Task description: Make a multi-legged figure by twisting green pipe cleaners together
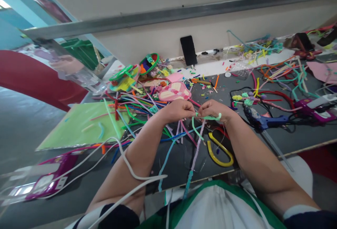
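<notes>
Both my hands meet over the middle of the dark table (289, 137). My left hand (177, 110) is closed in a pinch on a light green pipe cleaner (207, 117). My right hand (216, 109) is also closed, gripping the same green pipe cleaner, which curls round its fingers. The green strand hangs down below the hands beside a pale purple pipe cleaner (197, 152). Yellow-handled scissors (219, 153) lie just below my right wrist.
A heap of coloured pipe cleaners (137, 106) and a pink foam shape (174, 91) lie behind the hands. A green sheet (79, 125) is left, a blue glue gun (260, 118) right, purple glue guns (47, 180) at both sides, a black phone (188, 50) against the wall.
</notes>
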The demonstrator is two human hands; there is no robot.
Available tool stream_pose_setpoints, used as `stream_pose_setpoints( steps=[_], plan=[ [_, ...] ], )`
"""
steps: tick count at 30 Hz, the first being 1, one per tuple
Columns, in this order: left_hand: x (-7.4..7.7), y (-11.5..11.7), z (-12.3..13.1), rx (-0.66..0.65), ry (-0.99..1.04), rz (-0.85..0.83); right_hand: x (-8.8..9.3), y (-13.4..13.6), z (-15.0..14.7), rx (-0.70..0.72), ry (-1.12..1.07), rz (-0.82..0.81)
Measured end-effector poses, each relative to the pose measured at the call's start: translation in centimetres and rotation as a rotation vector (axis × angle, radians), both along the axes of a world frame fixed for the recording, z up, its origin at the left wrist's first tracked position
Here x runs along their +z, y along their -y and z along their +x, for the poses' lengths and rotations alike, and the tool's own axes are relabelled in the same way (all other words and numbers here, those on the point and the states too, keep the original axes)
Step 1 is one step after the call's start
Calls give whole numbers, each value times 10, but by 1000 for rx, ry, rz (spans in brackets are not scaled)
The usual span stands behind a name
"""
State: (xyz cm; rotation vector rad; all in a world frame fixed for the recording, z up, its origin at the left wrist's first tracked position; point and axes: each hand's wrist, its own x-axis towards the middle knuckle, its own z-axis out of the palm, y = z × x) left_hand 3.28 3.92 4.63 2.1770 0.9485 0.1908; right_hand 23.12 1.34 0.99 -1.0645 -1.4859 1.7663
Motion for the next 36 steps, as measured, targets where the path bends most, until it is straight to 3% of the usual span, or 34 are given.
stream_pose_setpoints(
  steps=[6, 9, 11, 16, 20, 26, 32, 36],
  plan=[
    [13, 18, 9, -240, -201, 598, 2, 0, 0, -22, -60, -52],
    [14, 24, 12, -244, -254, 699, 1, -1, 0, -55, -49, -64],
    [14, 22, 12, -211, -226, 634, 1, -2, 1, -63, -53, -66],
    [20, 7, -4, -64, 71, 130, 1, -3, 4, -29, -64, -44],
    [20, -5, -22, 62, 275, -103, 3, -1, 6, -2, -104, -11],
    [0, -7, -19, -4, 333, -551, 6, 0, 9, -4, -119, 16],
    [-8, 0, -5, -18, 333, -674, 7, 2, 8, 3, -149, 3],
    [-13, -2, -2, 47, 348, -585, 7, 3, 6, 25, -131, 7]
  ],
)
